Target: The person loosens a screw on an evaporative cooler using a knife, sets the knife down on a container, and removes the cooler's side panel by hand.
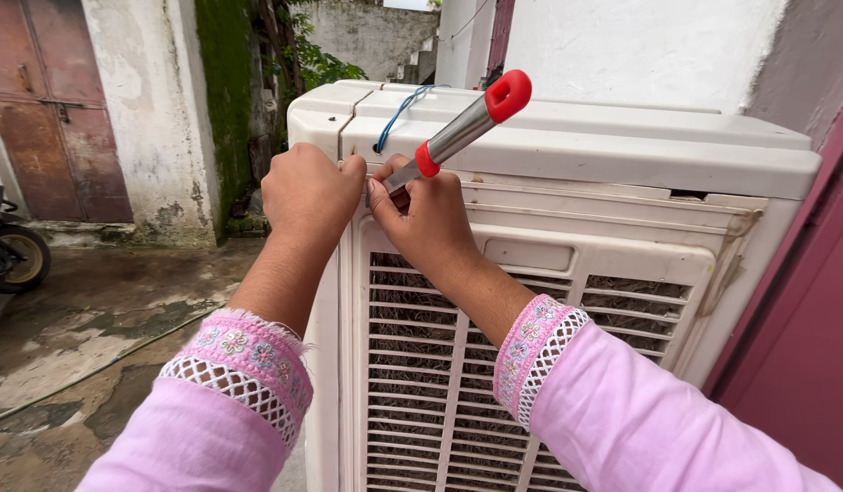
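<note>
Pink sleeves end in embroidered floral cuffs with white lace trim.

Red-handled tool in right hand

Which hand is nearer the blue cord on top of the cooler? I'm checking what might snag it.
The left hand. It presses on the cooler's top corner just below the blue cord. The right hand, gripping the red-handled tool, sits lower and further right.
</note>
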